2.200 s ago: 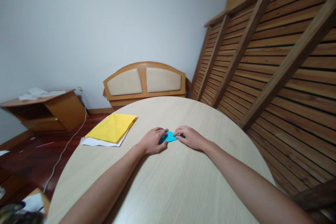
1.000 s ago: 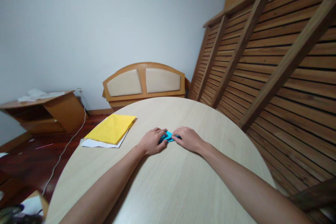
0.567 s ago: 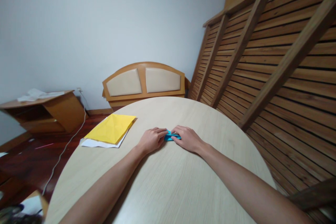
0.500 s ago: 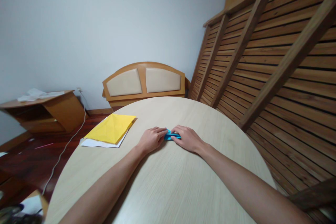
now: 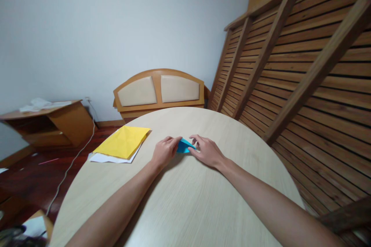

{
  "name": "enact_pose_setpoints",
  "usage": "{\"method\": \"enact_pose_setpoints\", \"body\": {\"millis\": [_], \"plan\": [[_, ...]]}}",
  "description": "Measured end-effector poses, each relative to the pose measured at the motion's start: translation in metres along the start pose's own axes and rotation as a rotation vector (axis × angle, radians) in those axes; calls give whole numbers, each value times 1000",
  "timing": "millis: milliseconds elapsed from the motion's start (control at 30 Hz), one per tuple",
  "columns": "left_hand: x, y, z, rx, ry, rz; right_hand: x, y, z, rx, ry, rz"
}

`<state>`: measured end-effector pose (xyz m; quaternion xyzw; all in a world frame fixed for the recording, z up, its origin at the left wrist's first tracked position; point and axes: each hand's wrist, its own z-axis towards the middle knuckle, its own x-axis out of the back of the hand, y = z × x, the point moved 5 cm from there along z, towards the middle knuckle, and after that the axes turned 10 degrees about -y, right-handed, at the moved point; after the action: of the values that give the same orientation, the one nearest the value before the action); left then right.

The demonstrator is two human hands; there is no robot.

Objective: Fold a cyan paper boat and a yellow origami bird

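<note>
We see a round, pale table (image 5: 188, 200) with fine wood grain, and near its middle a small folded piece of blue paper (image 5: 183, 146) between our two hands. Our left hand (image 5: 164, 153) pinches the paper's left end, its fingers hiding that part; our right hand (image 5: 208, 152) is half curled, thumb against the right end, fingers standing apart from the thumb. To the left, well apart from the blue paper, a creased yellow sheet (image 5: 124, 141) overlaps a white sheet (image 5: 111, 158) near the table's edge. Beyond, we have a wooden headboard (image 5: 159, 87) with two smooth cream panels (image 5: 136, 92), and on the right a brown slatted frame (image 5: 268, 85) with thick bars. At left, a low wooden cabinet (image 5: 74, 121) carries crumpled white papers (image 5: 39, 104); its open compartment (image 5: 34, 126) is too dark for us to see into. A pale cable (image 5: 76, 158) trails over the glossy reddish floor (image 5: 37, 177). At lower left, another white sheet (image 5: 35, 226) shows beside dark things (image 5: 19, 238) too blurred to name.
</note>
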<state>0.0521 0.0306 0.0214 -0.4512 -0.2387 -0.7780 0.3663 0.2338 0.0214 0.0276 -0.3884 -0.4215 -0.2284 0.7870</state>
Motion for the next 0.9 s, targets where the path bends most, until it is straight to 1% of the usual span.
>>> {"method": "enact_pose_setpoints", "body": {"millis": [100,167,300,400,533,700,800,900], "plan": [[-6,-5,-1,56,-6,-84,0,1,0,16,19,10],[-10,-7,-1,56,-20,-206,0,1,1,28,34,5],[-16,-6,-1,45,-89,-496,1,1,1,61,63,-7],[-16,-4,0,51,-101,-608,1,1,1,83,63,0],[-18,-4,0,67,-115,-658,-1,-1,1,115,30,-2],[-23,-10,-1,81,-135,-626,-5,-4,1,159,-44,-51],[-23,-12,-1,66,-131,-620,-8,-4,2,174,-77,-82],[-22,-12,-1,55,-152,-599,-12,-3,2,204,-110,-100]]}}
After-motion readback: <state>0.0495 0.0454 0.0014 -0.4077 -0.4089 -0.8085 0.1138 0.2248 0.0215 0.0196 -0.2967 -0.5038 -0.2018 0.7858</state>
